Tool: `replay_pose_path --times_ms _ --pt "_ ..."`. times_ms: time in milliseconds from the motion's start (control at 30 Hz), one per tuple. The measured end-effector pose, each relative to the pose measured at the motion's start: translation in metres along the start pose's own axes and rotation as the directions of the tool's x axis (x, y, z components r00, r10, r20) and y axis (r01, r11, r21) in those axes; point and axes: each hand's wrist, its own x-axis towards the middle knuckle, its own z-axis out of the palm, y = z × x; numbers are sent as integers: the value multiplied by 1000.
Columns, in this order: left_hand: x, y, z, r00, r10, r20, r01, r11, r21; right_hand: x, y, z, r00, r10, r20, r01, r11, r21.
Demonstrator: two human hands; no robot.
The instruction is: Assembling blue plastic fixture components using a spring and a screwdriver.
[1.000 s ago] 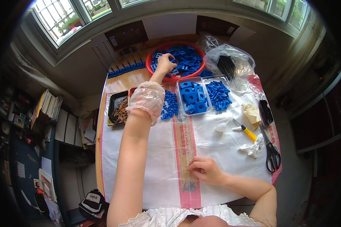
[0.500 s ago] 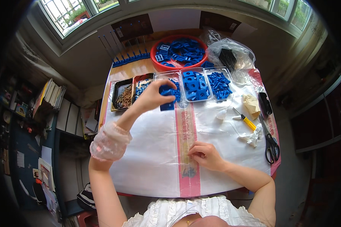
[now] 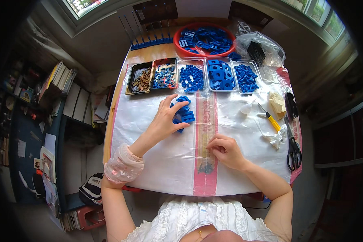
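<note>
My left hand (image 3: pixel 164 120) is open on the left half of the table, thumb and fingers spread around a small cluster of blue plastic parts (image 3: pixel 187 116). The thumb and a fingertip come right up to the parts; whether they touch cannot be told. My right hand (image 3: pixel 226 152) rests on the pink stripe of the white plastic sheet (image 3: pixel 165 167), fingers curled together; anything inside them is hidden. Beyond the left hand stands a clear tray of small blue pieces (image 3: pixel 191 77), beside a tray of larger blue parts with holes (image 3: pixel 220 75).
Black trays hold brass-coloured screws (image 3: pixel 142 80) and small metal and coloured bits (image 3: pixel 164 76). A tray of blue pegs (image 3: pixel 246 78), a red basin (image 3: pixel 176 39) and a blue rack with upright rods (image 3: pixel 153 41) stand farther back. A yellow-handled tool (image 3: pixel 273 122) and black scissors (image 3: pixel 294 155) lie right.
My left hand has drawn back from in front of the trays toward me and opened over the blue parts. My right hand stays curled on the stripe. The view has shifted.
</note>
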Motion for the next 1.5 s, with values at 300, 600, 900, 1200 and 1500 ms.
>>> replay_pose_path --times_ms 300,600,900,1200,1500 --pt "-40 17 -24 979 -196 -58 202 973 111 0 -2 -4 999 22 25 -21 999 -42" --pt "-19 31 -8 998 37 -59 -24 980 200 1 -2 -4 999 30 41 -28 999 -32" --pt "21 27 10 983 155 94 -169 971 171 1 -3 -4 999 27 36 -27 999 -22" --pt "-19 33 23 842 34 538 539 -42 -841 -2 11 2 973 97 -207 -34 957 287" --pt "-30 41 61 768 97 633 633 -272 -725 1 2 -3 974 8 -225 34 983 179"
